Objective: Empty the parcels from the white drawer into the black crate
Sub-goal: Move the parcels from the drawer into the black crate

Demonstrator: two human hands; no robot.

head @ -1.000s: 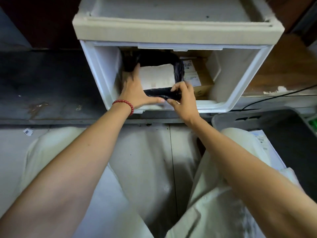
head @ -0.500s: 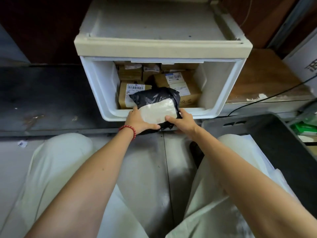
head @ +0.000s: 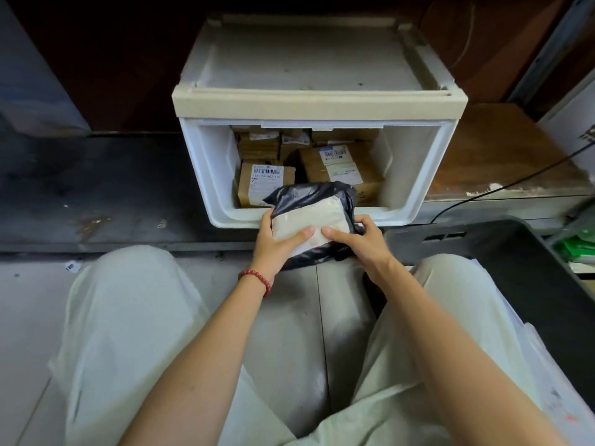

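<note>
A black plastic parcel with a white label (head: 310, 217) is held in front of the white drawer's front lip, above the floor between my knees. My left hand (head: 277, 246) grips its left side, thumb on the label. My right hand (head: 357, 243) grips its right side, thumb on the label too. The white drawer (head: 212, 175) stands open and holds several brown cardboard parcels (head: 265, 185) with barcode labels. The black crate (head: 483, 249) sits on the floor to the right, beside my right knee.
A dark shelf (head: 96, 188) runs left of the drawer and a wooden board (head: 502, 156) lies to its right, crossed by a black cable (head: 528, 175). Green items (head: 576, 249) sit behind the crate. A white parcel (head: 547, 375) lies inside the crate by my right leg.
Both hands have pulled the black parcel out of the drawer and down past its front lip toward me. The brown parcels behind it have come into view.
</note>
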